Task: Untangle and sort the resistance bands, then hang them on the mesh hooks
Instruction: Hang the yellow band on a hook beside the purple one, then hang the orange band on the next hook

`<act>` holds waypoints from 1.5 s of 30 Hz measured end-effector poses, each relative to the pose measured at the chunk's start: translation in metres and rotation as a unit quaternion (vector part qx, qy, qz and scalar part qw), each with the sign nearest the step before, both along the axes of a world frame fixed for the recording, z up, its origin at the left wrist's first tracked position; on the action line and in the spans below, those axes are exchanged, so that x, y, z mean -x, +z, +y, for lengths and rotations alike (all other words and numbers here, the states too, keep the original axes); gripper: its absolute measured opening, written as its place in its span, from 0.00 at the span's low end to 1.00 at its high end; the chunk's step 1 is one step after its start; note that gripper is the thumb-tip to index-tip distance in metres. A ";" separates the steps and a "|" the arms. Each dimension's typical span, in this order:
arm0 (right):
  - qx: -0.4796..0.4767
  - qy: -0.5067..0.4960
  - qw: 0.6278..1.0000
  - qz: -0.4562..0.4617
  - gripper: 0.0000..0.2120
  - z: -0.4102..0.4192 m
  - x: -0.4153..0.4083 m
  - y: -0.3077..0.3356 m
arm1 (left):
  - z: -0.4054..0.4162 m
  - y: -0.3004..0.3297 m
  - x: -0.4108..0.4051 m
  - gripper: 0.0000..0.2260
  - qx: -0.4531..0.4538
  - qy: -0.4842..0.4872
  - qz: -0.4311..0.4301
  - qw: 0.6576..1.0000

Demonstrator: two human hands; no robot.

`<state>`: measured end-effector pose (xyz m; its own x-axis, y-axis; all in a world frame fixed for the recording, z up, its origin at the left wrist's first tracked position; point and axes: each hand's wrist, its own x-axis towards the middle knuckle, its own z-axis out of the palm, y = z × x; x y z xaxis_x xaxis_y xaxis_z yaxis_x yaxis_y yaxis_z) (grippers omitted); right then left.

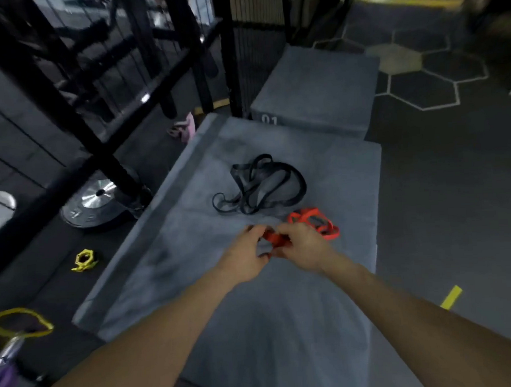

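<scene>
Here, both bare forearms reach in from the 6 o'clock edge and meet over a grey padded box (285, 325). The left hand (245, 257) and the right hand (303, 247) sit almost touching, fingers curled in and pinched on a bunched part of the red resistance band (276, 239) between them. The rest of that band trails toward 2 o'clock from the hands and lies in loose loops (315, 221) on the box top, just beside the right knuckles.

Farther on, toward 12 o'clock from the hands, a tangle of black resistance bands (259, 184) rests on the same surface, apart from the red one. Beyond it, a second grey box (317, 92) marked "01" butts against the first.

On the dark floor toward 9 o'clock from the hands lies a small yellow collar-like piece (84, 260), and at 8 o'clock near the frame edge a yellow band (21, 322) loops over something blurred. A weight plate (96, 201) lies toward 10 o'clock, at the foot of a black rack (65, 93). Something pink (184, 129) lies by the rack, too blurred to identify.
</scene>
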<state>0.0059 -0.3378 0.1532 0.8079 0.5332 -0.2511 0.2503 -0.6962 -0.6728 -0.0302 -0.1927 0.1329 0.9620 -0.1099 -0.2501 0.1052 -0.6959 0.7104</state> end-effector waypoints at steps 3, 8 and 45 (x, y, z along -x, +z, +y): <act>-0.020 -0.021 1.000 -0.012 0.15 0.025 0.005 0.056 | 0.030 0.052 0.016 0.16 -0.014 0.008 -0.013 1.000; -0.068 0.001 0.998 -0.011 0.12 0.069 0.017 0.151 | 0.080 0.143 0.043 0.11 0.026 0.051 -0.055 0.997; -0.193 0.076 0.953 -0.219 0.09 0.214 0.103 0.449 | 0.229 0.444 0.150 0.09 0.201 0.212 -0.286 0.913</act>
<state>-0.0976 -0.1234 0.6022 0.6964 0.6362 0.3320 0.6444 -0.3507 -0.6795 -0.1798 0.0362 0.5764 0.8998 0.3300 0.2853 -0.1640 -0.3502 0.9222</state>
